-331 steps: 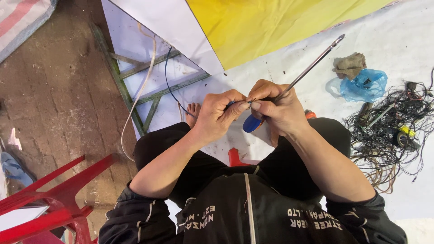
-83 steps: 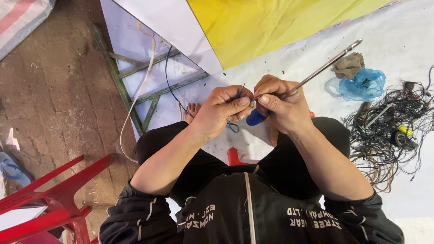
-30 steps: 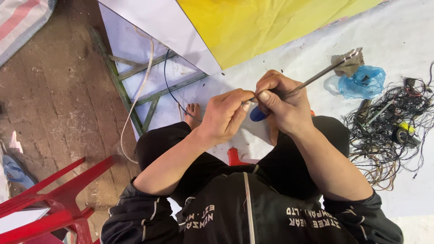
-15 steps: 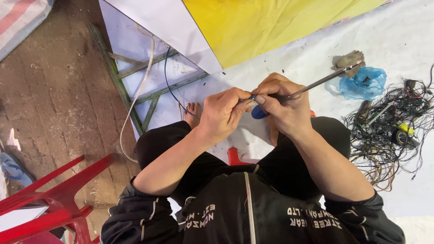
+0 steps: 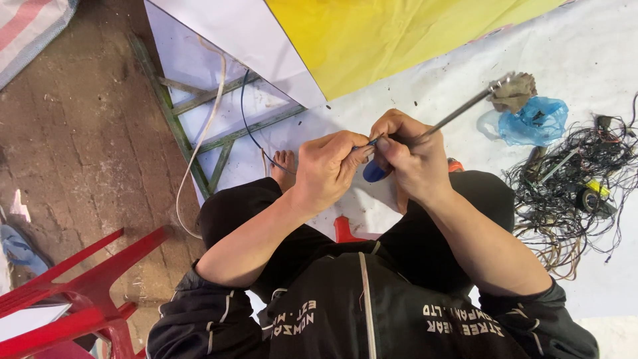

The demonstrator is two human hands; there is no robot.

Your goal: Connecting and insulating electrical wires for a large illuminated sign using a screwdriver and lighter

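Note:
I squat on a white sheet with both hands raised in front of my knees. My right hand (image 5: 411, 159) grips a long thin metal tool (image 5: 458, 114) with a blue handle (image 5: 373, 173); its shaft points up and to the right. My left hand (image 5: 327, 167) pinches the end of a thin dark wire (image 5: 251, 129) right against the tool, fingertips touching my right hand. The wire runs up and left over the white board.
A tangle of wires and small parts (image 5: 578, 193) lies at right, beside a blue plastic bag (image 5: 535, 119) and a crumpled rag (image 5: 515, 92). A yellow sheet (image 5: 392, 33) lies ahead, a green wooden frame (image 5: 199, 126) and white cable (image 5: 199, 146) at left, red plastic chair (image 5: 66, 299) at lower left.
The tool's shaft has swung slightly, its tip wandering between higher and lower at the right. Both hands stay pressed together on the wire, shifting only a little.

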